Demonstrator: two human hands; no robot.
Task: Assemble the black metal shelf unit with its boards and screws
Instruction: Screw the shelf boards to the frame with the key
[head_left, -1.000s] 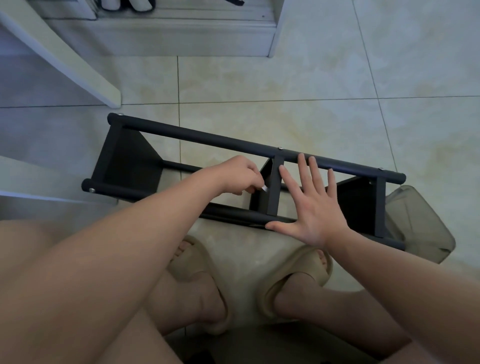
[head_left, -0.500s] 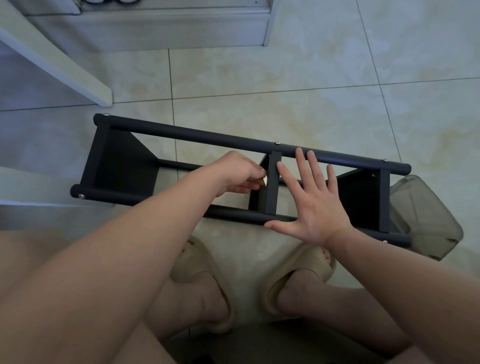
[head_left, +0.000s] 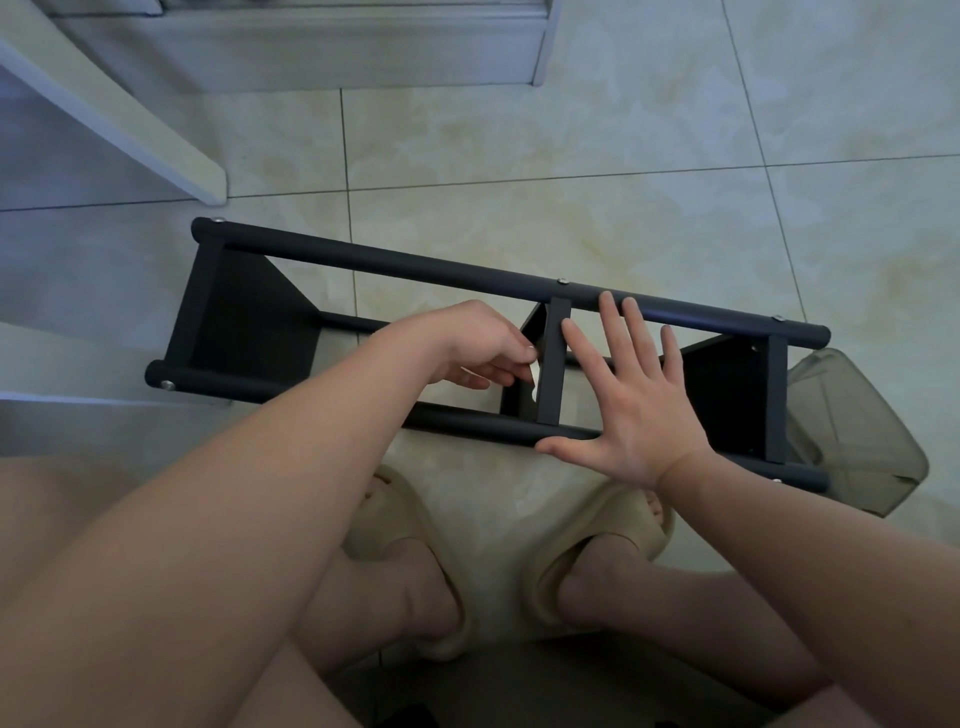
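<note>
- the black shelf unit (head_left: 415, 267) is lying on its side on the tiles, filling the middle of the frame, with its long axis running from upper left down to lower right.
- the right hand (head_left: 634, 410) is lying flat and spread on it, fingers straight and grasping nothing; the thumb is touching the near tube (head_left: 467, 418) and the fingertips are reaching the far one (steadying the frame, i would judge).
- the left hand (head_left: 467, 343) is hanging just left of centre with its fingers curled, pinching a small pale piece (head_left: 532, 371) (too small for me to name).
- the middle crossbar (head_left: 553, 364) is standing between the two hands and running across the unit's long axis, with the pale piece right at its left edge; whether they are touching, i cannot tell.
- so the work is lying to the right of the left hand, which is the nearer one on that side; i am judging that the coming move goes rightward into the crossbar or the dark board behind it.
</note>
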